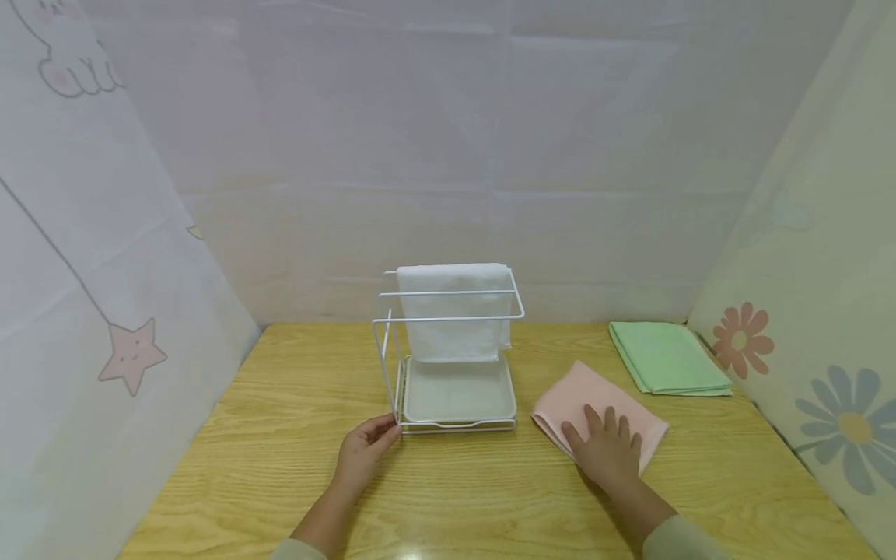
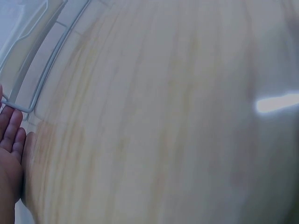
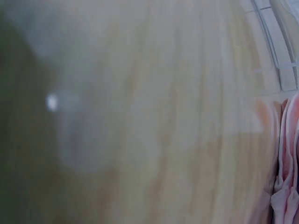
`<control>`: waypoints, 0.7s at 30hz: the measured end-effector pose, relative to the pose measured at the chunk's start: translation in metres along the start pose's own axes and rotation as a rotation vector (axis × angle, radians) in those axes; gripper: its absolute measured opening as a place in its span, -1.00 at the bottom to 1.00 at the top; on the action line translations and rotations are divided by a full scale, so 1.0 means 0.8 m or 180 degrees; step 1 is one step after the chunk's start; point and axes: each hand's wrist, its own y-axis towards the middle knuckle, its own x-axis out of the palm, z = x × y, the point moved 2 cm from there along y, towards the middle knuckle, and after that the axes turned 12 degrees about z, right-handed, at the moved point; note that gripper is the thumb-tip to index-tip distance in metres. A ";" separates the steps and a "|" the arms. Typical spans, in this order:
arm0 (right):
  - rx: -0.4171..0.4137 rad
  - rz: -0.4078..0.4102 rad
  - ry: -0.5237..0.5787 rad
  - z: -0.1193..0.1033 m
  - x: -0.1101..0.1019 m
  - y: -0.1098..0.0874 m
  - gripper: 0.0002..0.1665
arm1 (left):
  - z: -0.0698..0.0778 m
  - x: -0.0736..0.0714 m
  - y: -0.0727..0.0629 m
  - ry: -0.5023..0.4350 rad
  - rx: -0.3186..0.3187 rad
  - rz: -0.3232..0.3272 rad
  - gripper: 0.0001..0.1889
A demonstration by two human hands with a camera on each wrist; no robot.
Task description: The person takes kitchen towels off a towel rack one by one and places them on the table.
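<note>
A white wire rack (image 1: 448,318) stands in the middle of the table, a folded white towel (image 1: 451,342) draped over its back bars. In its base lies a shallow white tray (image 1: 458,393). My left hand (image 1: 362,453) pinches the rack's front left corner between thumb and fingers; the left wrist view shows the fingertips (image 2: 16,116) at the bent wire. To the right, my right hand (image 1: 607,453) rests on a folded pink cloth (image 1: 584,389) with its fingers spread. The right wrist view catches only the layered edge of the pink cloth (image 3: 284,168).
A folded green cloth (image 1: 668,358) lies at the table's back right, close to the patterned right side sheet (image 1: 791,327). Pale sheets hang behind and on the left (image 1: 126,257) of the wooden table (image 1: 301,389).
</note>
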 end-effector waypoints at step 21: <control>-0.1579 0.0175 -0.0236 0.034 -0.007 0.052 -0.22 | -0.007 0.002 0.004 -0.0068 -0.0046 0.0017 -0.64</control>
